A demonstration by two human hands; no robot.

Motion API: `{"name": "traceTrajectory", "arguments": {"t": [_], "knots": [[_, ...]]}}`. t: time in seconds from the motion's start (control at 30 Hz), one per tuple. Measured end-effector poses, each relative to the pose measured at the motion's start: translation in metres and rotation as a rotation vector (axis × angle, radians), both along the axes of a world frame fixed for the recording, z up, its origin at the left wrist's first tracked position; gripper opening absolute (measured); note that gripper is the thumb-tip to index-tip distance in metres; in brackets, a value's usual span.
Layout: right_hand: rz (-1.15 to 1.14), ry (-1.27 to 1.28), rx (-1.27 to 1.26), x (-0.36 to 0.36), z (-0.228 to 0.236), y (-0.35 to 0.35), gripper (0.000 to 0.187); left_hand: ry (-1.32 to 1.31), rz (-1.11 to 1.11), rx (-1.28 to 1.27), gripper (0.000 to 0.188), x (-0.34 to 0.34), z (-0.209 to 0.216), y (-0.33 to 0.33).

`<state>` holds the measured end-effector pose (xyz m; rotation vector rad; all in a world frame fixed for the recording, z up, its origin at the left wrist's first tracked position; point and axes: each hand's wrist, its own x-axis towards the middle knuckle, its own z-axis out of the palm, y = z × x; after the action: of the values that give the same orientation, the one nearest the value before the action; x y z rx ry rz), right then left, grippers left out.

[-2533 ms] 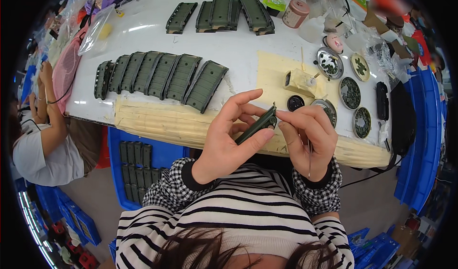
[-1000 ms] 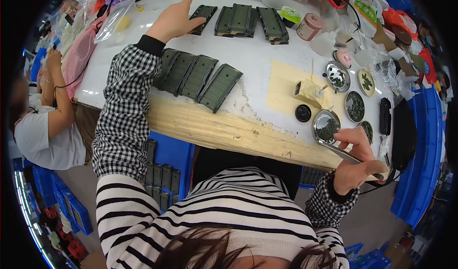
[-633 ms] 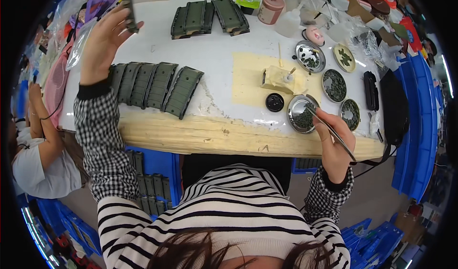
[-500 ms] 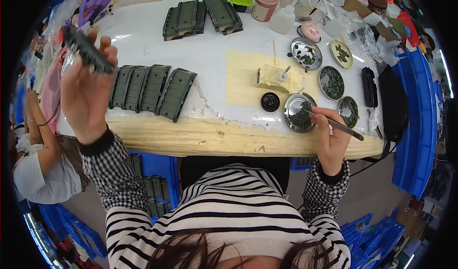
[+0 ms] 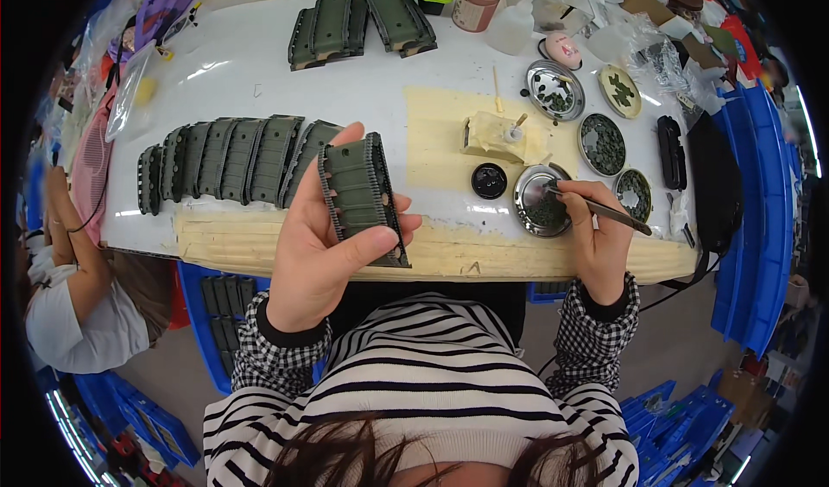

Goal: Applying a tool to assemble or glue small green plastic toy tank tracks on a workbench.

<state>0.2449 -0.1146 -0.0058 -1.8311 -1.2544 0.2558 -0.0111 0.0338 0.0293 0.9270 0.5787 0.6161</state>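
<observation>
My left hand [image 5: 309, 271] is closed around a dark green curved plastic panel [image 5: 357, 185] with toothed edges, thumb across its lower end, above the table's front edge. My right hand [image 5: 598, 243] pinches metal tweezers [image 5: 620, 217]. Their tips reach into a round metal dish [image 5: 521, 215] with small dark green pieces [image 5: 547, 216] in it; whether the tips grip a piece I cannot tell. Behind my left hand stands a row of similar green panels [image 5: 226, 161]. Left of the metal dish sits a small black pot [image 5: 490, 181].
A yellow-wrapped block [image 5: 499, 136] stands on yellow paper [image 5: 432, 124]. More dishes of pieces, including a cream dish [image 5: 635, 105], lie at the right. Other green panels [image 5: 335, 28] and a pink tin [image 5: 477, 3] are at the back. Another person's arm [image 5: 86, 206] shows at the left.
My left hand has come from the far left to the middle front, bringing the green panel along and turning its ridged face into view. My right hand has stayed at the metal dish.
</observation>
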Motion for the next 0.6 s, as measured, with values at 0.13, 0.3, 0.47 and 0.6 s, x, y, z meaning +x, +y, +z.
{"name": "traceTrajectory", "arguments": {"t": [0.13, 0.3, 0.47, 0.6], "knots": [[0.001, 0.014, -0.014, 0.0, -0.001, 0.001, 0.013, 0.009, 0.004, 0.099, 0.087, 0.009, 0.001, -0.008], [-0.007, 0.087, 0.007, 0.001, -0.004, 0.001, 0.015, -0.03, -0.077, 0.051, 0.041, 0.006, -0.01, -0.011], [-0.011, 0.123, 0.035, 0.001, -0.006, 0.001, 0.017, -0.032, -0.112, 0.05, 0.017, 0.007, -0.014, -0.014], [-0.021, 0.117, 0.028, 0.0, -0.004, 0.001, 0.018, -0.038, -0.135, 0.022, 0.014, 0.006, -0.02, -0.015]]}}
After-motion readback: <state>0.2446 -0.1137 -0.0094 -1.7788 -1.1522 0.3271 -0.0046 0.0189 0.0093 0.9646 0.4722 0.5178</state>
